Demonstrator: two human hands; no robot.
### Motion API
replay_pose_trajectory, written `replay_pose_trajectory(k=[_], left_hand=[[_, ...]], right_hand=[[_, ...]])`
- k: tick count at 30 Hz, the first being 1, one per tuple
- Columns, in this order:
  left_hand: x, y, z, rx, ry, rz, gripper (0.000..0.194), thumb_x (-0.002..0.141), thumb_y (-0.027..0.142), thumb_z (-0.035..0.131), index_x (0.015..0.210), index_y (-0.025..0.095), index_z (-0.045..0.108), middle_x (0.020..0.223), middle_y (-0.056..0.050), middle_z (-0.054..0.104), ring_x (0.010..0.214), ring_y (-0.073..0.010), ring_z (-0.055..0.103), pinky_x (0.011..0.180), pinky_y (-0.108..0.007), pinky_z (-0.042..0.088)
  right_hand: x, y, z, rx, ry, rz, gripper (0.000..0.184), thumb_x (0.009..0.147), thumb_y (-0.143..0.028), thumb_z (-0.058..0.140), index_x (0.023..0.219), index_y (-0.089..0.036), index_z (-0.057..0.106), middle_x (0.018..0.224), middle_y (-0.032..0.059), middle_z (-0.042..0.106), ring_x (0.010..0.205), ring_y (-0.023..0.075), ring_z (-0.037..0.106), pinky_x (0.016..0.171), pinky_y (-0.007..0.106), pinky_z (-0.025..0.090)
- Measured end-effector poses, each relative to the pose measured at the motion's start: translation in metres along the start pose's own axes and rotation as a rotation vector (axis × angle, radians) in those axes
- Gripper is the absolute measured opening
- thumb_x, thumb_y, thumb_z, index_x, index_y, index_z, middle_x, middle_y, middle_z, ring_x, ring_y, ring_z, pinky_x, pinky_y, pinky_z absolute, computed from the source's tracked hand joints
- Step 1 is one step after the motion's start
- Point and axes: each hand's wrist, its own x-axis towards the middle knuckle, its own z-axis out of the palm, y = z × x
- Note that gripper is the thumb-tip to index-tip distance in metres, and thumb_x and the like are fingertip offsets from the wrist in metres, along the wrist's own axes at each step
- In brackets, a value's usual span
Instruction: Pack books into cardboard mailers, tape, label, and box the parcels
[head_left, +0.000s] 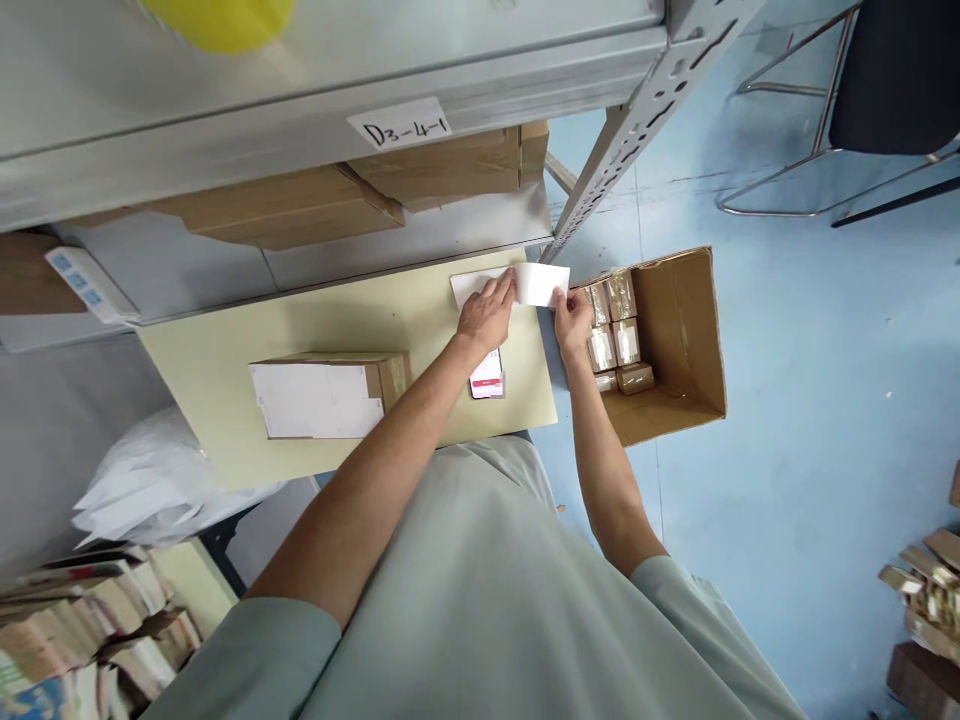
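A white strip of paper [541, 285] spans the right back corner of the pale yellow table [330, 335], its right part raised and curling. My left hand [486, 315] lies on the strip's left part with fingers stretched out flat. With thumb and fingers closed, my right hand [574, 318] pinches the strip's lower right corner beyond the table edge. Below my left hand is a phone [486, 378] with a lit screen, partly hidden by the wrist. Left of my forearm sits a cardboard box [395, 380] with white paper [315, 400] on its top.
An open carton [679, 340] holding several small taped boxes [626, 342] stands right of the table. Metal shelving [510, 75] with cartons borders the back. A black chair [896, 80] is far right. A plastic bag [150, 475] and stacked books [90, 620] are at lower left.
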Motion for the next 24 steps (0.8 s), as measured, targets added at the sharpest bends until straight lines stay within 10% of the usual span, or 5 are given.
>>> replay_pose_trajectory(k=[7, 12, 24], left_hand=[[0.010, -0.006, 0.002, -0.017, -0.025, -0.018, 0.080, 0.090, 0.023, 0.068, 0.167, 0.014, 0.050, 0.185, -0.014, 0.031, 0.161, -0.0416, 0.039, 0.126, -0.056, 0.048], [-0.003, 0.000, -0.001, -0.200, 0.036, -0.114, 0.070, 0.093, 0.018, 0.066, 0.162, 0.014, 0.058, 0.180, -0.015, 0.043, 0.166, -0.0337, 0.042, 0.138, -0.049, 0.037], [-0.206, 0.035, -0.030, -1.197, 0.202, -0.329, 0.059, 0.083, 0.070, 0.083, 0.115, 0.021, 0.086, 0.128, -0.014, 0.084, 0.131, -0.0373, 0.074, 0.118, -0.054, 0.058]], right_hand=[[-0.029, 0.024, -0.025, -0.005, 0.191, 0.189, 0.056, 0.098, -0.079, 0.051, 0.078, -0.026, 0.051, 0.070, 0.0010, 0.060, 0.074, 0.0204, 0.059, 0.068, 0.033, 0.051], [-0.067, 0.005, -0.051, -0.050, 0.322, 0.075, 0.054, 0.101, -0.074, 0.049, 0.087, -0.023, 0.061, 0.084, 0.0061, 0.068, 0.083, 0.0244, 0.065, 0.080, 0.039, 0.058], [-0.165, -0.083, -0.024, -0.382, -0.181, -0.594, 0.035, 0.112, -0.030, 0.052, 0.126, -0.040, 0.082, 0.137, 0.0064, 0.075, 0.131, 0.0257, 0.070, 0.136, 0.063, 0.028]])
